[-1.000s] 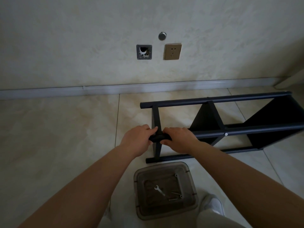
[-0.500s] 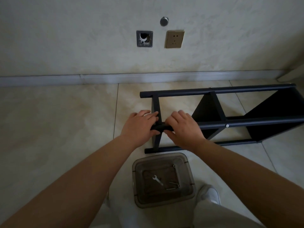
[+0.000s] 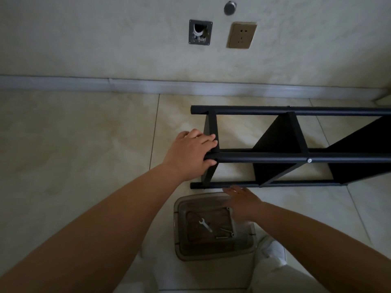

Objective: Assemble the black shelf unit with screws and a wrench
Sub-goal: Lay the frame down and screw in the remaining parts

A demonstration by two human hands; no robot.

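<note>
The left hand is wrapped over the near end of the middle round tube of the black metal shelf unit, fingers curled on top at the joint with the end crosspiece and thumb beneath, so it grips the frame at its left extremity. From that grip the whole unit runs away to the right, lying on its side with its long axis roughly parallel to the wall; the far tube sits beyond the fingers, the lowest tube below and nearer the body, and the dark shelf panels stand crosswise further right, where a small silver screw head shows on the gripped tube. Below and slightly right of the grip, the translucent brown plastic box rests on the floor just on the body side of the lowest tube, holding a small silver open-ended wrench and a few loose dark screws. The right hand hovers over the box's far right corner with fingers spread and relaxed, holding nothing, and is plainly the nearer hand to the wrench and screws, which lie just to its left and toward the body. Underneath is glossy pale beige floor tile; a grey skirting board and a cream textured wall with a gold socket plate close the room beyond.
</note>
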